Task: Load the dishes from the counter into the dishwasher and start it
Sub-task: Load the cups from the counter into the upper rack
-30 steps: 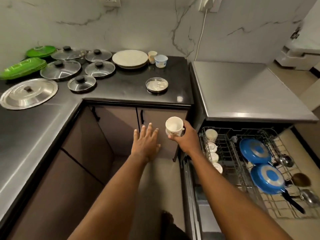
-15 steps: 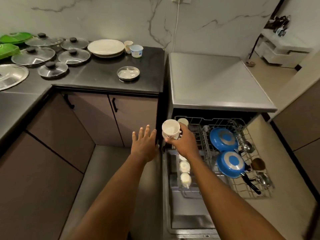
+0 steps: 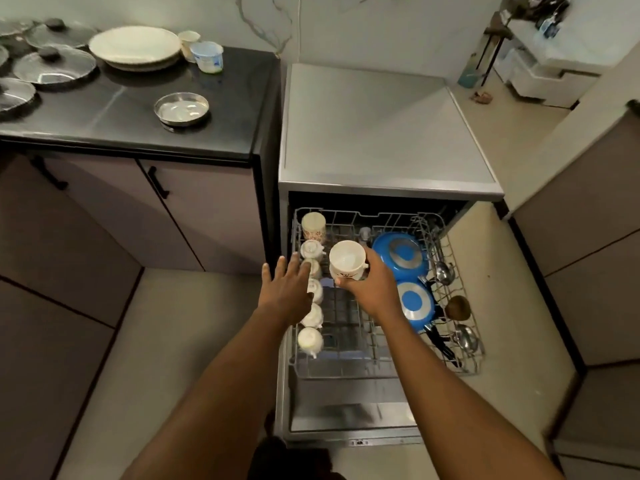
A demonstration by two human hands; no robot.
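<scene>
The right hand (image 3: 375, 289) grips the white cup (image 3: 346, 259) mouth-up: best invert it beside the cup row (image 3: 310, 341) at the left edge of the dishwasher rack (image 3: 349, 356); the left hand (image 3: 287, 289) is spread, empty.

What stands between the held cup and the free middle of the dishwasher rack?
Nothing visible. The right hand holds the cup above the rack, whose middle is bare. The left hand is over the cups at its left edge, aside.

Brown cabinet doors (image 3: 207, 209) with black handles (image 3: 157, 181); white cable (image 3: 298, 26) down the marble wall (image 3: 381, 26)
</scene>
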